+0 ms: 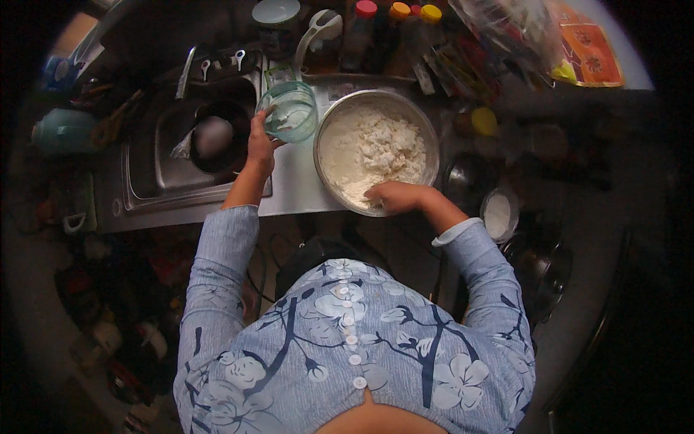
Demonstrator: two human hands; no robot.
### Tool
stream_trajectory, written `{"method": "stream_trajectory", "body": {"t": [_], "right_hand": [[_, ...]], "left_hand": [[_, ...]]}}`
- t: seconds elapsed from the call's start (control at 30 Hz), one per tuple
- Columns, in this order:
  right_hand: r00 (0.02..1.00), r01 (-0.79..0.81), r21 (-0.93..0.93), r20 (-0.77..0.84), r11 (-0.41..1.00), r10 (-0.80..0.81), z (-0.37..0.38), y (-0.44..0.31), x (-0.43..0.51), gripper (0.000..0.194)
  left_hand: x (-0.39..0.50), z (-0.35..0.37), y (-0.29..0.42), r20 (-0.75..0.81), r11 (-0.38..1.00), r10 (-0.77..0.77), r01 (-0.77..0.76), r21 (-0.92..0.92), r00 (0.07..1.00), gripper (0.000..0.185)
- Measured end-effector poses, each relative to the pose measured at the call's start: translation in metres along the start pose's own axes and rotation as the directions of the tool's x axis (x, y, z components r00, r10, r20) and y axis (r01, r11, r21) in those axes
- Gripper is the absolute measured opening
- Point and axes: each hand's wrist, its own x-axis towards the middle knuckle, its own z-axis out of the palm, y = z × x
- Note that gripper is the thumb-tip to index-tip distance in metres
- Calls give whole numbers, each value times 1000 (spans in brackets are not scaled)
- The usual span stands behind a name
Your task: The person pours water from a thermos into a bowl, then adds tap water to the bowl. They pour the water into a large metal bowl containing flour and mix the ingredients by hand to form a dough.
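Observation:
A round metal bowl (432, 179) stands on the counter with pale flour and a lumpy, shaggy dough (393, 144) inside. The dough is heaped toward the bowl's right side, with looser flour at the left and front. My right hand (398, 196) reaches over the near rim, its fingertips down in the flour; whether they pinch any is hidden. Left of the bowl, my left hand (263, 142) grips a clear greenish bowl (293, 114) by its left side. This see-through bowl is tilted, and its contents are hard to make out.
At the left is a steel sink (168, 157) with a faucet (186, 73) and a dark pot holding a pale round thing (213, 136). Bottles with coloured caps (366, 10) line the back. A small container of white stuff (496, 216) sits right of my forearm.

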Motion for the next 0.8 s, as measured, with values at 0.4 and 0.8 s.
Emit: {"method": "stream_trajectory", "body": {"t": [0.4,0.8], "right_hand": [[694,-361,-154,-703,920,155,-76,-5,64,48],[949,-152,-647,-307,747,-73,-37,-16,35,26]], "left_hand": [[40,-35,-51,-101,997,-5,13,81,995,46],[53,-36,-63,-75,707,295,-165,688,952,49]]}}
